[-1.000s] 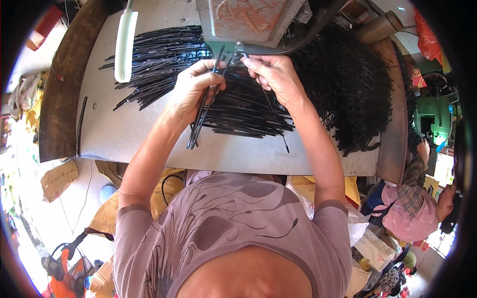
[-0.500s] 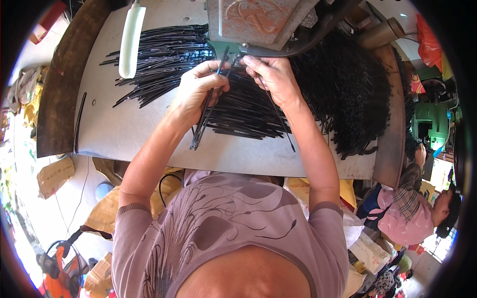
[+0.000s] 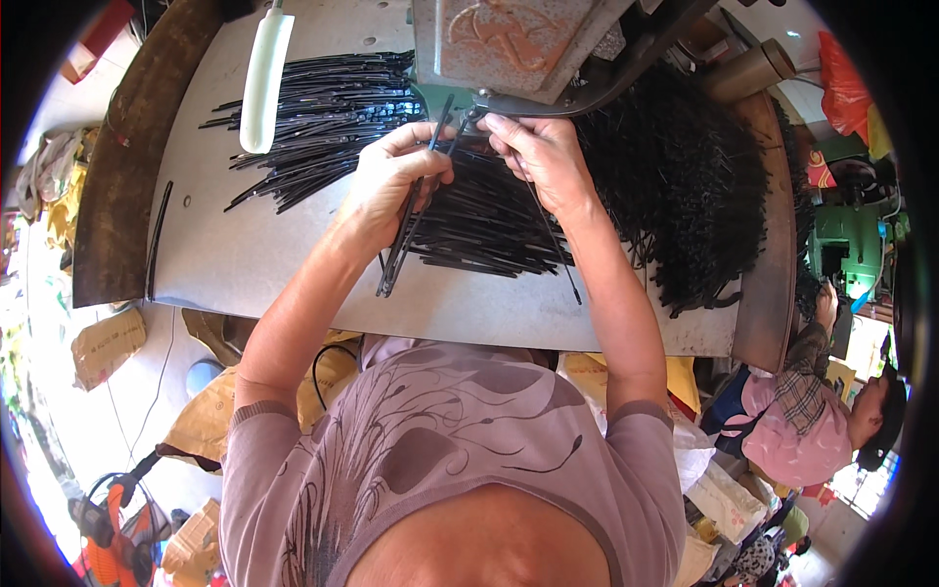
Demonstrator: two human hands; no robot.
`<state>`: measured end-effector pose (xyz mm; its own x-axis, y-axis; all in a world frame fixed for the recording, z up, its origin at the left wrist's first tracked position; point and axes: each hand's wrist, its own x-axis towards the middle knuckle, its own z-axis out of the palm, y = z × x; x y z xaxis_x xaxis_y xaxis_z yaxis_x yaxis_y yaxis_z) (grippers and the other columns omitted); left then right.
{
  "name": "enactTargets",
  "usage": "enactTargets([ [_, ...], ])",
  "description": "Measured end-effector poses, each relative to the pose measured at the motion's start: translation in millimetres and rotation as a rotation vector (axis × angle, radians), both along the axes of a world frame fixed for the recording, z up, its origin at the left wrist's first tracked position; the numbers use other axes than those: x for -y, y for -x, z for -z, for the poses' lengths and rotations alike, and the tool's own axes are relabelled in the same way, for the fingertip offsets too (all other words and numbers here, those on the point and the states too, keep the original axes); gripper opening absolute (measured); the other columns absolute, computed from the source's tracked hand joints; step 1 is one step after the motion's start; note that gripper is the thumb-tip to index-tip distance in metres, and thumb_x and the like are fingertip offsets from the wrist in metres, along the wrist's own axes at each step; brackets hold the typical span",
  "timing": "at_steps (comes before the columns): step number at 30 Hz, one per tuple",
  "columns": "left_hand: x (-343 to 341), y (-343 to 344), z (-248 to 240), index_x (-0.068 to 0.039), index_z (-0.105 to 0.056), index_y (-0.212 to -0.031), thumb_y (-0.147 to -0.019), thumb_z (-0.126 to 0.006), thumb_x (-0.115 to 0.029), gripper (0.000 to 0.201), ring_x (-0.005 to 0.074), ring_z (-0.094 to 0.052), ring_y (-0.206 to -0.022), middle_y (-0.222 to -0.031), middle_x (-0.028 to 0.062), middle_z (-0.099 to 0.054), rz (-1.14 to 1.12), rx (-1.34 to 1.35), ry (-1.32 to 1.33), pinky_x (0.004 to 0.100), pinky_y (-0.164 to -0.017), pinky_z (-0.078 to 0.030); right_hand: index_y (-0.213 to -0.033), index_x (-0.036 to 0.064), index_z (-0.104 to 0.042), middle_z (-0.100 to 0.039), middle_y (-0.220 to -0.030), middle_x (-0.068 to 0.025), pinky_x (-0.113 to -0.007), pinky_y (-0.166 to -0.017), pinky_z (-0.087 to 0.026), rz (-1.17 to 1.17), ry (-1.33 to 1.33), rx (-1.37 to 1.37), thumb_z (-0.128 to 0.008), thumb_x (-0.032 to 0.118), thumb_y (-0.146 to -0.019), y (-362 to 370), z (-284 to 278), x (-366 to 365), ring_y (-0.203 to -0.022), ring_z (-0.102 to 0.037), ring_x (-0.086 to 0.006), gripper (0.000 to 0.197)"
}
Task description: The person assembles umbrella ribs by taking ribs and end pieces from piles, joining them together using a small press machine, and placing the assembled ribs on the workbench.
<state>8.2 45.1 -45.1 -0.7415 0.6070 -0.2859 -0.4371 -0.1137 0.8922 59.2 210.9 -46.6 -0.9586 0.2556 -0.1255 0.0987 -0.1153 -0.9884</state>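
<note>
Fingers of my left hand are closed around a few slim, glossy black rods, whose lower ends slant down toward me over the near side of the smooth grey metal counter. Those of my right hand are pinched at the far end of one thinner black rod, which runs under my palm and slants toward the near right. Both sets of fingertips meet, nearly touching, just below the grey metal machine head with a rust-coloured raised emblem and its dark curved metal lever. More black rods lie in a fanned bundle on the far left, in a second bundle beneath my hands, and in a dense black heap on the right. I judge the step in hand to be lining up the rod ends at the machine; what they touch there is too small to tell. From here the move calls for a steady pinch, far ends together, and fingertips clear of the lever.
</note>
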Motion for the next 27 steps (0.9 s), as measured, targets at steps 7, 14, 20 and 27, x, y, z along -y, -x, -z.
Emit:
enactTargets([
  [7,-2,0,1,-0.006,-0.056,-0.096,-0.073,-0.057,-0.003,0.023,0.0036,-0.043,-0.044,-0.064,0.004,-0.056,-0.004,-0.004,0.006,0.0153,-0.039,-0.033,-0.084,-0.0014,-0.059,-0.045,-0.057,0.004,-0.013,-0.037,-0.023,-0.039,0.041,-0.026,-0.055,0.017,-0.083,5,3,1,-0.042,-0.032,0.0009,0.019],
  [14,-2,0,4,-0.006,-0.056,-0.095,-0.072,-0.057,-0.003,0.023,0.0036,-0.043,-0.043,-0.063,0.0036,-0.056,-0.003,-0.017,0.017,0.0155,-0.038,-0.033,-0.083,-0.0012,-0.058,-0.045,-0.058,0.0041,-0.013,-0.036,-0.022,-0.038,0.033,-0.016,-0.055,0.017,-0.083,4,5,2,-0.042,-0.032,0.0009,0.019],
  [20,-3,-1,3,-0.006,-0.057,-0.091,-0.074,-0.057,-0.004,0.018,0.0034,-0.043,-0.044,-0.063,0.0029,-0.056,-0.019,0.0,0.035,0.0151,-0.038,-0.032,-0.084,-0.0014,-0.057,-0.047,-0.059,0.0027,-0.014,-0.036,-0.023,0.003,0.089,0.076,-0.055,0.018,-0.082,2,-1,6,-0.042,-0.033,0.0003,0.02],
  [27,3,0,3,-0.006,-0.054,-0.076,-0.08,-0.058,-0.014,0.009,0.0029,-0.044,-0.045,-0.063,0.002,-0.056,0.058,-0.023,0.074,0.0146,-0.037,-0.03,-0.078,-0.0012,-0.057,-0.05,-0.061,-0.0012,-0.015,-0.036,-0.026,-0.028,0.188,0.116,-0.057,0.016,-0.08,-12,-5,3,-0.045,-0.039,-0.0027,0.017],
])
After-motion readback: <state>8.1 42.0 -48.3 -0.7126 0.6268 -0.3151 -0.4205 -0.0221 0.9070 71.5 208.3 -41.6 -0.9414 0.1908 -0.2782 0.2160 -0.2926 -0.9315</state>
